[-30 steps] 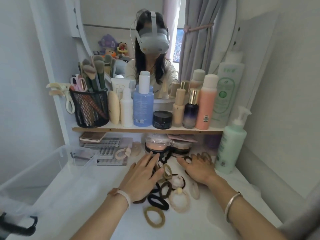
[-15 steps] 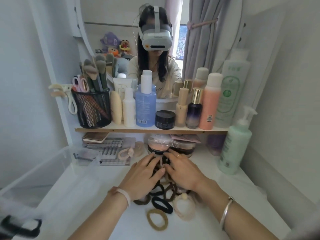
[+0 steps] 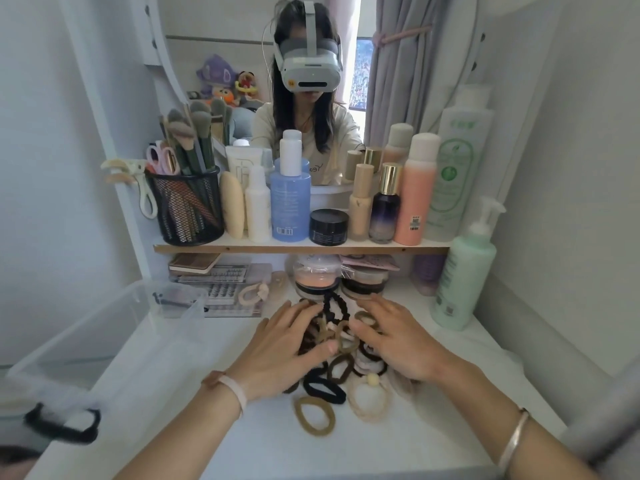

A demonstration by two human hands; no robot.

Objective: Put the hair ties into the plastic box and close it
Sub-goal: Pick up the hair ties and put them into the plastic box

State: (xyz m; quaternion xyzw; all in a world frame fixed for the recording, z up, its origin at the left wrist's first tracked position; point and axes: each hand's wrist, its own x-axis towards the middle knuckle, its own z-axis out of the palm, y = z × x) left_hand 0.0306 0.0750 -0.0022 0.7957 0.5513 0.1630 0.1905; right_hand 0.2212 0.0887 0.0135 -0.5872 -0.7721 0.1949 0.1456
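A pile of hair ties (image 3: 332, 341) in black, brown and beige lies on the white tabletop, bunched between my two hands. My left hand (image 3: 280, 351) cups the pile from the left, its thumb pressed on the ties. My right hand (image 3: 394, 344) cups it from the right, fingers spread over them. A tan hair tie (image 3: 314, 415), a black one (image 3: 325, 389) and a cream one with a bead (image 3: 370, 396) lie loose just in front. The clear plastic box (image 3: 104, 327) stands open at the left, with a black hair tie (image 3: 62, 424) at its near end.
A shelf (image 3: 301, 247) above holds bottles, a black jar and a mesh brush cup (image 3: 187, 206). Powder compacts (image 3: 317, 282) and lash trays (image 3: 221, 285) sit under it, just behind the pile. A green pump bottle (image 3: 464, 271) stands at the right. A mirror is behind.
My right hand swept in from the right and both hands closed around the hair ties, gathering the scattered ones into a tighter heap between them.
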